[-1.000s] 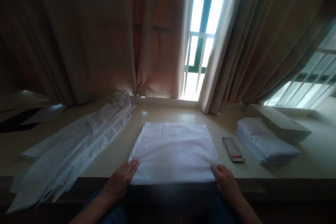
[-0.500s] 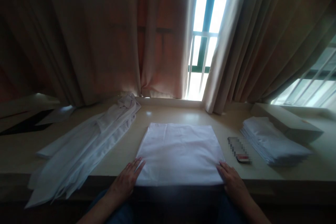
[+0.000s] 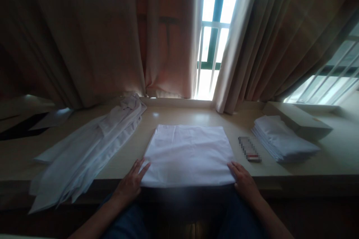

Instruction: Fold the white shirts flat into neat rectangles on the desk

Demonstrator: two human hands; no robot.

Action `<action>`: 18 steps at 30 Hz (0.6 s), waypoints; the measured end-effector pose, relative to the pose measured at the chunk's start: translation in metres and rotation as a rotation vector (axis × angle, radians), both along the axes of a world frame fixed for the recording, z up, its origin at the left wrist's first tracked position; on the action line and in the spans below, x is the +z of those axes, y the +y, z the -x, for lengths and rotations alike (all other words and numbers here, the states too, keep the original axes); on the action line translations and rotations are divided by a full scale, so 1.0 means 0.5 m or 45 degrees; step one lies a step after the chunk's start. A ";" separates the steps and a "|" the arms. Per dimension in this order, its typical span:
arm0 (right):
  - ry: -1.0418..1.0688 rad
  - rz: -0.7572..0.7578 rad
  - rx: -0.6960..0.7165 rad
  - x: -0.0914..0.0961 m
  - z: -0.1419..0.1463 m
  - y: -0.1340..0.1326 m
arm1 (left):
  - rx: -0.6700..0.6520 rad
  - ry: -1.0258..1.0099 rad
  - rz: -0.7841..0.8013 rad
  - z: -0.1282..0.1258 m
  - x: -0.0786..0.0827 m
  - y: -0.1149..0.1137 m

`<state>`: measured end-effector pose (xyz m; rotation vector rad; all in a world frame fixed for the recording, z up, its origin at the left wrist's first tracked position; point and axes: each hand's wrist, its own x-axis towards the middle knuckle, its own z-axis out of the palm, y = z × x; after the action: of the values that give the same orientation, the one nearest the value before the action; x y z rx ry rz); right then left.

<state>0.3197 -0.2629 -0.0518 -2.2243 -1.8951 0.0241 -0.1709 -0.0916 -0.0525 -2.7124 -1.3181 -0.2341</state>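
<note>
A folded white cloth [image 3: 188, 155] lies flat on the beige ledge [image 3: 196, 117] under the window, its near edge at the ledge's front. My left hand [image 3: 131, 183] rests flat at the cloth's near left corner, fingers stretched out and touching its edge. At the near right corner my right hand [image 3: 244, 181] lies the same way, fingers extended against the cloth. Neither hand holds anything.
A loose heap of white cloths [image 3: 84, 149] sprawls over the ledge's left part. A neat stack of folded white cloths [image 3: 283, 140] sits at the right, beside a flat box [image 3: 297, 119]. A small dark oblong object [image 3: 249, 148] lies between the stack and the centre cloth. Curtains [image 3: 84, 33] hang behind.
The view has shifted slightly. Both hands stay at the cloth's near corners with fingers flat; the cloth has not visibly moved.
</note>
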 end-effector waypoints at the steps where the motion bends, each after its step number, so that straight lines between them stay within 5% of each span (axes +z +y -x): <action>1: -0.009 0.005 -0.007 -0.001 -0.001 0.000 | 0.013 -0.001 0.018 0.001 -0.002 0.001; 8: -0.020 -0.002 0.026 -0.023 -0.010 -0.001 | 0.028 0.107 0.003 0.006 -0.030 0.008; 18: 0.010 -0.065 0.022 -0.026 -0.013 -0.017 | 0.018 0.068 0.039 0.017 -0.011 -0.003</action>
<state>0.3264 -0.2712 -0.0650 -2.1717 -1.8899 -0.0126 -0.1795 -0.0932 -0.0578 -2.7132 -1.3361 -0.1404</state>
